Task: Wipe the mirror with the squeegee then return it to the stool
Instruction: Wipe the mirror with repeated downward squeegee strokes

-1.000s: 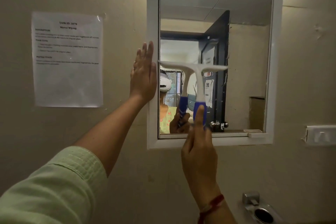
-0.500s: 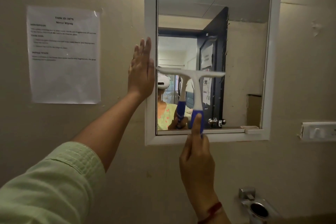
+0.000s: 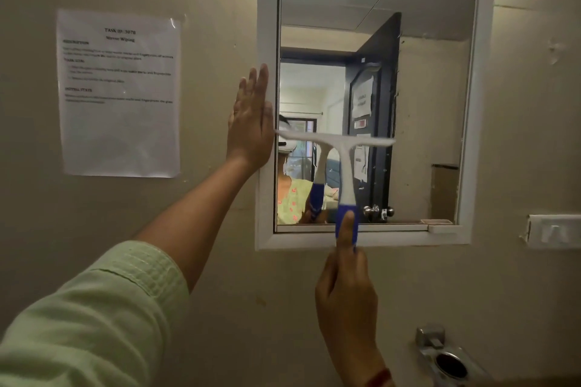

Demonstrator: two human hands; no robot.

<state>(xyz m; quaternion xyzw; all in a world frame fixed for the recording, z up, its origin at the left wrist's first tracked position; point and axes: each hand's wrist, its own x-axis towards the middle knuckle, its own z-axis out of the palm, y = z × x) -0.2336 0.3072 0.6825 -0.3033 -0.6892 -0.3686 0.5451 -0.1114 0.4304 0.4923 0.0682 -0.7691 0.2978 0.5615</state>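
A white-framed mirror [image 3: 424, 97] hangs on the beige wall. My right hand [image 3: 347, 295] grips the blue handle of a white squeegee [image 3: 345, 163], thumb stretched up along the handle. The blade lies flat and level across the lower left half of the glass. My left hand [image 3: 251, 122] rests flat, fingers up, against the mirror's left frame edge. The stool is out of view.
A printed task sheet [image 3: 119, 94] is taped to the wall left of the mirror. A white switch plate [image 3: 555, 231] sits at the right. A metal holder [image 3: 446, 358] juts from the wall at lower right, beside my right wrist.
The squeegee blade has slid down the glass, from about mid-height towards the lower part. My left hand has stayed on the frame.
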